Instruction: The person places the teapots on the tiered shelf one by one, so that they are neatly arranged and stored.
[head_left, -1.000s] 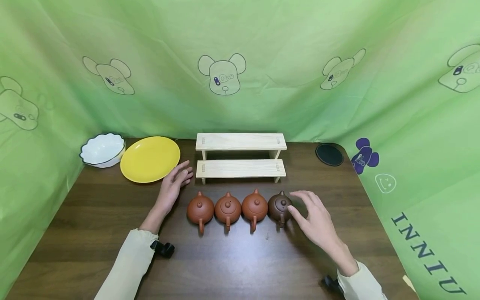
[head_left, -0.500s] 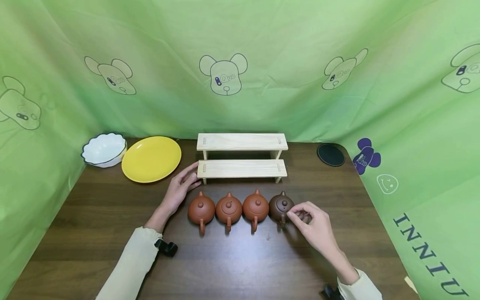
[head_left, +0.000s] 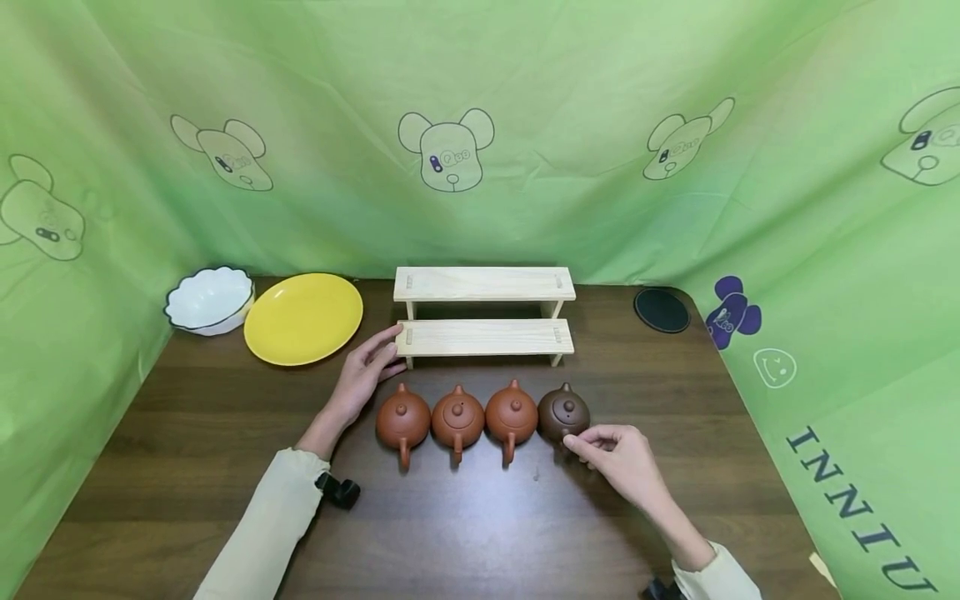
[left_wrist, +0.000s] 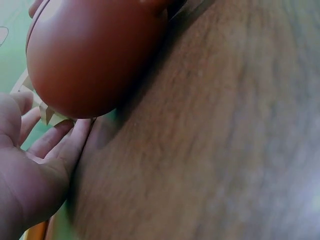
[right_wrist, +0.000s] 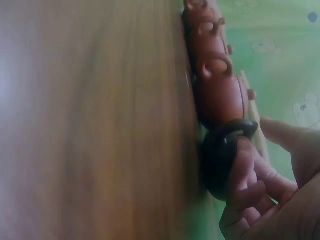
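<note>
In the head view my right hand (head_left: pixel 621 460) is at the handle of a dark brown teapot (head_left: pixel 564 410), the rightmost in a row. The right wrist view shows thumb and bent index finger pinching around that dark handle (right_wrist: pixel 245 126). Left of it stand three reddish-brown clay teapots, the near one (head_left: pixel 512 412), the middle one (head_left: pixel 457 419) and the leftmost (head_left: pixel 402 419), handles toward me. My left hand (head_left: pixel 360 377) touches the left end of the lower wooden step (head_left: pixel 483 337), fingers extended. The leftmost teapot (left_wrist: pixel 95 60) partly hides that step in the left wrist view.
Behind the lower step stands a taller wooden step (head_left: pixel 483 284). A yellow plate (head_left: pixel 303 320) and a white scalloped bowl (head_left: pixel 208 300) are at the back left. A black round coaster (head_left: pixel 662 309) lies at the back right. Green cloth (head_left: pixel 555 183) encloses the table.
My left hand has moved right from beside the yellow plate to the lower step's end. My right hand has come down toward me, from the dark teapot's side to its handle, its fingers closing.
</note>
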